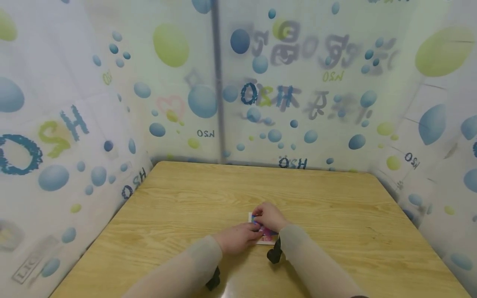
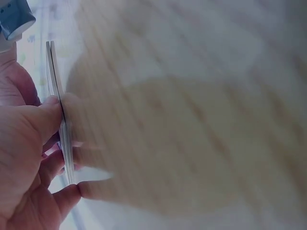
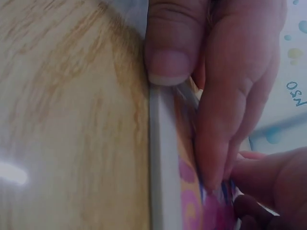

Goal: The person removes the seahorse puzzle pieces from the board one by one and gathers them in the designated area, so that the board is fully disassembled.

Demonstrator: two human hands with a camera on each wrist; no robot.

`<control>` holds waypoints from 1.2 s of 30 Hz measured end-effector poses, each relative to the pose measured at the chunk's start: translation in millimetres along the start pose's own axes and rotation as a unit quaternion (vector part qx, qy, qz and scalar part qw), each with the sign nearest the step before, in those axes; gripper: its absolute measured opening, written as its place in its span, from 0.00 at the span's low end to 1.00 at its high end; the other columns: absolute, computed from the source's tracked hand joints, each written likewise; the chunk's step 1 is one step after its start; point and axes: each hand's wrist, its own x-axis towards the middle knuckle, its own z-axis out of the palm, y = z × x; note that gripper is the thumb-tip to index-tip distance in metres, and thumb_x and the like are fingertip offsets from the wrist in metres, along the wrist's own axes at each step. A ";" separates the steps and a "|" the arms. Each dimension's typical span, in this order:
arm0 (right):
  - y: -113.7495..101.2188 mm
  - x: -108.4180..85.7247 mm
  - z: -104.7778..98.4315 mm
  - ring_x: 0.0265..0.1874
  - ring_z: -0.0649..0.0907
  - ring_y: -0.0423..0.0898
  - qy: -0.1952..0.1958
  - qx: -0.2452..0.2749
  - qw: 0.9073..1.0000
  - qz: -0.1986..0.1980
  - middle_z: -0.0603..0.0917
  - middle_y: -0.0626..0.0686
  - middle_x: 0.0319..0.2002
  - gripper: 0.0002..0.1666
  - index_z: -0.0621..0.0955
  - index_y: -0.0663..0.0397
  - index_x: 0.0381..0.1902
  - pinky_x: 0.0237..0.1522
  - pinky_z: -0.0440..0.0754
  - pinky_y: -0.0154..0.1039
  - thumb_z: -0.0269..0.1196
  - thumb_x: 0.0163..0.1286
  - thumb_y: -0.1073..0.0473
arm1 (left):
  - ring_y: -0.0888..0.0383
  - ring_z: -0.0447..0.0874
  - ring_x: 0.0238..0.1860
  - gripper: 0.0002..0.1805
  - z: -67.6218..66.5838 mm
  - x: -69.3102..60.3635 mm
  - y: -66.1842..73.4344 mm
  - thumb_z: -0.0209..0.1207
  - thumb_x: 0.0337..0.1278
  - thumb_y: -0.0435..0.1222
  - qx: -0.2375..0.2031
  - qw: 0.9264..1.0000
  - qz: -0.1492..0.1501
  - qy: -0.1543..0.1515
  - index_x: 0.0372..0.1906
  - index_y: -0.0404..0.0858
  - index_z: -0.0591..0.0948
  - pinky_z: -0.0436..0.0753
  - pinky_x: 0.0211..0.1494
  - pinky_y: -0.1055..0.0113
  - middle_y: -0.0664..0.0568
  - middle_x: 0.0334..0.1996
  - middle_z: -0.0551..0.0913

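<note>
A small flat picture board (image 1: 266, 239) with a white border and a bright pink, purple and blue print lies on the table. My left hand (image 1: 238, 238) reaches in from the left, its fingers stretched onto the print; in the left wrist view its thumb (image 2: 50, 115) touches the board's thin layered edge (image 2: 60, 96). Over the upper part of the board is my right hand (image 1: 271, 216). Its thumb (image 3: 172, 62) rests at the white border (image 3: 165, 143), while its fingers (image 3: 223, 124) point down at the print. Whether they pinch anything is hidden.
The wooden table (image 1: 193, 190) extends around the board. Patterned curtains (image 1: 313, 91) with bubbles and lettering surround it at the back and sides. A black device (image 1: 274, 253) hangs under the right wrist, another black device (image 1: 213, 280) under the left.
</note>
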 end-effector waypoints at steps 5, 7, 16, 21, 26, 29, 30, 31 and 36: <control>0.0 -0.1 -0.6 0.36 0.75 0.45 0.001 -0.007 1.000 0.013 0.76 0.49 0.35 0.04 0.86 0.54 0.35 0.44 0.76 0.45 0.66 0.61 0.65 | 0.50 0.67 0.67 0.21 0.9 0.9 -0.4 0.50 0.71 0.36 -0.005 1.000 -0.006 -0.006 0.65 0.34 0.73 0.65 0.69 0.64 0.42 0.65 0.71; -0.4 -0.2 -0.8 0.36 0.75 0.46 0.000 -0.002 1.000 0.020 0.76 0.49 0.35 0.04 0.87 0.54 0.35 0.44 0.76 0.45 0.66 0.62 0.64 | 0.50 0.66 0.67 0.21 1.0 0.9 -0.6 0.50 0.71 0.36 -0.010 1.000 -0.009 -0.006 0.65 0.34 0.72 0.65 0.69 0.64 0.41 0.65 0.70; -0.8 0.6 0.7 0.31 0.80 0.43 -0.016 0.042 0.999 0.031 0.82 0.50 0.35 0.05 0.84 0.58 0.37 0.39 0.80 0.41 0.65 0.63 0.67 | 0.53 0.67 0.67 0.22 -1.9 1.3 2.0 0.50 0.72 0.37 -0.018 1.000 -0.015 -0.012 0.66 0.34 0.71 0.65 0.69 0.66 0.45 0.65 0.71; -2.8 -0.3 1.5 0.30 0.80 0.43 -0.017 0.055 0.998 0.041 0.83 0.50 0.33 0.05 0.83 0.59 0.38 0.37 0.81 0.40 0.64 0.63 0.68 | 0.55 0.67 0.66 0.22 -2.3 1.2 2.7 0.49 0.72 0.37 -0.006 1.000 -0.009 -0.016 0.66 0.34 0.71 0.64 0.69 0.67 0.46 0.64 0.71; -2.2 -1.1 1.9 0.34 0.81 0.44 -0.012 0.053 0.998 0.043 0.84 0.50 0.34 0.06 0.83 0.59 0.38 0.41 0.80 0.42 0.65 0.62 0.68 | 0.55 0.65 0.68 0.22 -0.8 2.6 2.3 0.48 0.73 0.37 0.005 1.000 -0.010 -0.028 0.66 0.34 0.70 0.61 0.70 0.68 0.47 0.66 0.70; -3.1 -1.2 2.0 0.33 0.81 0.44 -0.012 0.055 0.997 0.044 0.84 0.51 0.35 0.06 0.83 0.59 0.39 0.41 0.81 0.42 0.65 0.62 0.68 | 0.55 0.65 0.68 0.22 -1.1 2.4 2.4 0.48 0.73 0.37 0.007 0.999 -0.013 -0.029 0.67 0.34 0.70 0.61 0.71 0.68 0.47 0.66 0.70; -3.3 -1.0 2.0 0.33 0.81 0.44 -0.013 0.056 0.997 0.045 0.84 0.51 0.35 0.06 0.83 0.59 0.39 0.40 0.81 0.42 0.65 0.63 0.68 | 0.55 0.65 0.68 0.22 -1.6 2.3 2.7 0.48 0.73 0.37 0.006 0.999 -0.015 -0.029 0.66 0.34 0.70 0.61 0.71 0.68 0.47 0.66 0.70; -3.3 -0.7 2.1 0.33 0.81 0.44 -0.014 0.057 0.997 0.047 0.84 0.51 0.35 0.06 0.83 0.60 0.39 0.40 0.81 0.42 0.65 0.63 0.68 | 0.55 0.65 0.68 0.22 -2.0 2.3 3.1 0.48 0.73 0.37 0.004 0.999 -0.017 -0.030 0.66 0.34 0.70 0.61 0.71 0.68 0.47 0.66 0.70; -0.5 1.4 3.0 0.33 0.80 0.45 -0.020 0.062 0.996 0.054 0.83 0.52 0.35 0.06 0.82 0.59 0.39 0.40 0.81 0.42 0.64 0.63 0.68 | 0.55 0.65 0.68 0.22 -4.5 2.9 5.6 0.48 0.73 0.37 -0.005 0.999 -0.031 -0.034 0.66 0.35 0.71 0.62 0.70 0.68 0.47 0.66 0.71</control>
